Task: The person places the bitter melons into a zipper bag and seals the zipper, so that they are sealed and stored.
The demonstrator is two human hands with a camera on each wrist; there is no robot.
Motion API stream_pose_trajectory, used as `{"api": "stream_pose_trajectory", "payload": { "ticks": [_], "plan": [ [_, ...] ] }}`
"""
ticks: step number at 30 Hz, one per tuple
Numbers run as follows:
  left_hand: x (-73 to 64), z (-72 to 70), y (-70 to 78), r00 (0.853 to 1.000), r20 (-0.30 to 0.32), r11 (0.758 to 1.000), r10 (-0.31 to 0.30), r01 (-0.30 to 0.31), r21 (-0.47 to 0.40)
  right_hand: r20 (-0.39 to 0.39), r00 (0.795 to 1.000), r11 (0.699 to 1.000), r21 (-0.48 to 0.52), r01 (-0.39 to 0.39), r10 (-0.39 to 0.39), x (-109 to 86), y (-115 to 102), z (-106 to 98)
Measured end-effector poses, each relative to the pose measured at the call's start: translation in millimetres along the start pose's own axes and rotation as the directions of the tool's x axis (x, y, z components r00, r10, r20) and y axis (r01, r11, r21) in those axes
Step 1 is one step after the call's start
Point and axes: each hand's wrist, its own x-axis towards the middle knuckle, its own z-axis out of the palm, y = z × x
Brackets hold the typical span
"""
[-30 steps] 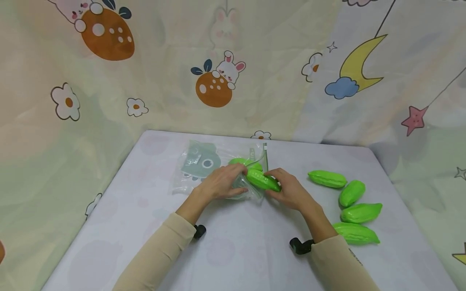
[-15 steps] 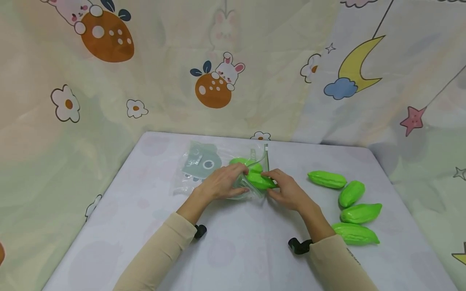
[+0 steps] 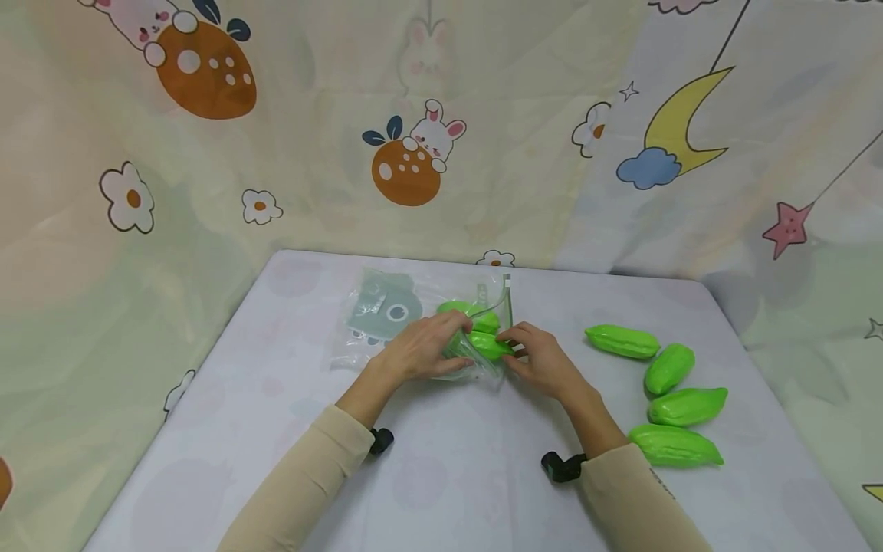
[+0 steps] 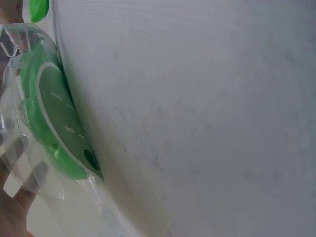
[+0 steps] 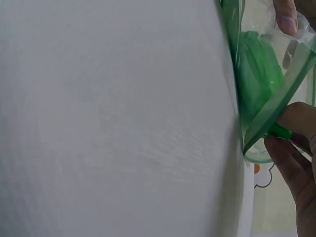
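A clear zip bag with a printed cartoon dinosaur lies flat on the table, its green-edged mouth facing right. My left hand grips the near edge of that mouth and holds it apart. One glossy green ridged fruit rests inside the bag. A second green ridged fruit is mostly within the mouth. My right hand pinches its pointed outer end; in the right wrist view the fruit's tip shows between thumb and fingers. Through the plastic, the left wrist view shows green fruit behind a printed label.
Several more green ridged fruits lie in a loose column on the right, among them an upper one and a lower one. The white-covered table ends at a patterned cloth backdrop.
My right hand has pushed the green ridged fruit leftward, deeper into the zip bag, so less of it sticks out. My left hand keeps its grip on the bag's mouth.
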Motion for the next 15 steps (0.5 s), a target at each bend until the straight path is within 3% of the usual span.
{"api": "stream_pose_trajectory", "payload": {
  "ticks": [6,15],
  "plan": [
    [-0.8,-0.5,-0.9,1.000,0.001,1.000,-0.004,0.004,-0.006,-0.030,1.000,1.000,0.017,0.008,-0.008,0.7,0.3,3.6],
    [-2.7,0.2,-3.1,1.000,0.009,1.000,-0.011,0.011,-0.014,-0.005,0.999,0.999,-0.008,0.048,-0.048,1.4,-6.4,2.8]
  ]
}}
